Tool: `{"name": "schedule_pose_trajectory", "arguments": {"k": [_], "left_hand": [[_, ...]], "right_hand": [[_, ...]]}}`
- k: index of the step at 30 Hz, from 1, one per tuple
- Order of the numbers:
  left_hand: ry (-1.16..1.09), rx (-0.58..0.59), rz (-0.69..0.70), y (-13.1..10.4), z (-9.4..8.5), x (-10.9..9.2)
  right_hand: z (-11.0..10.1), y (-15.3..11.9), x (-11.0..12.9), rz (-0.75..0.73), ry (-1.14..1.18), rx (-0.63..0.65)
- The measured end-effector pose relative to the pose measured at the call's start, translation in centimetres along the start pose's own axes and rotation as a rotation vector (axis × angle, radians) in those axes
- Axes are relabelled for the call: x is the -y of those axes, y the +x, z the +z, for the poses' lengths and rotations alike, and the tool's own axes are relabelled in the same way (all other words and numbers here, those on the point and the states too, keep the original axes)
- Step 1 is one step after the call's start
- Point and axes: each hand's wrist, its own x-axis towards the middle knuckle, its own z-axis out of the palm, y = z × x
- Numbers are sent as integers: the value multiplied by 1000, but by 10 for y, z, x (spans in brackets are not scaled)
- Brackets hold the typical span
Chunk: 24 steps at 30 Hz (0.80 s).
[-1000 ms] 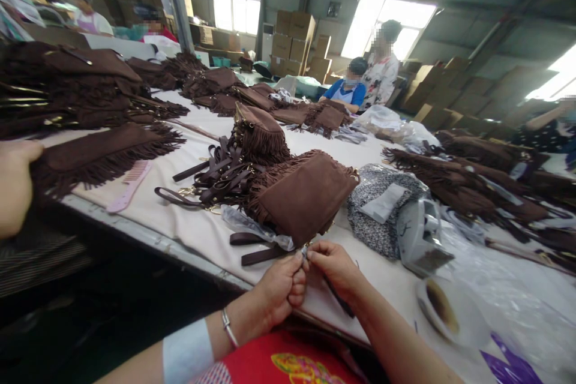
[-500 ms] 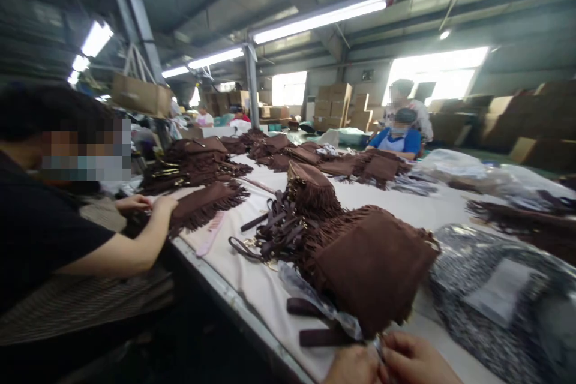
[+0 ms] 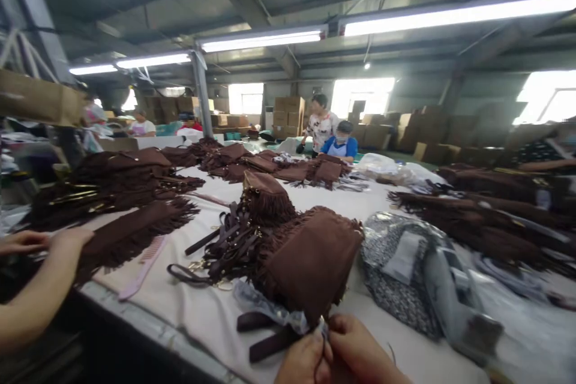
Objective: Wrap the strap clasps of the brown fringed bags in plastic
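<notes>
My left hand [image 3: 303, 360] and my right hand [image 3: 353, 345] are pinched close together at the lower edge. Between their fingertips is a small shiny piece [image 3: 323, 325], perhaps metal or plastic-wrapped; its kind is too small to tell. A thin dark cord runs down by the left fingers. Just beyond lies a brown fringed bag [image 3: 315, 258], its lower corner close to my fingertips. Dark flat straps [image 3: 272, 345] and a crumpled clear plastic wrap [image 3: 270, 306] lie left of my hands. Behind them are a heap of straps with gold hooks [image 3: 234, 234] and another fringed bag [image 3: 265, 192].
On the pale-covered table [image 3: 198, 312], a pink comb [image 3: 144, 267] lies at left beside a fringed piece [image 3: 135, 231] that a co-worker's hands [image 3: 63, 246] touch. Plastic-wrapped grey speckled goods [image 3: 400, 276] sit at right. Brown piles [image 3: 490, 222] line the far right.
The view has turned to the right, so the table's things shift left and more of the right side shows. My hands remain pinched together beside the fringed bag.
</notes>
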Motion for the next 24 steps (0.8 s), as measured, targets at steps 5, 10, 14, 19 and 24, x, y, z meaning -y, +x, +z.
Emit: {"name": "schedule_pose_trajectory", "arguments": {"k": [5,10,14,19,24], "left_hand": [[-113,-133,-88,-10,15,5],[272,-239,193,-12,21,2],[541,-249,409,-16,20,-1],[505,-199,412,-18,19,2],[80,-121,131,-16,24,3]], "right_hand": [[-19,-27,8,-42,-140,-241],[-10,-43,14,-92,-199,-210],[6,-42,20,-100,-211,-219],[14,-34,18,2,82,-133],[17,-28,8,170,588,7]]}}
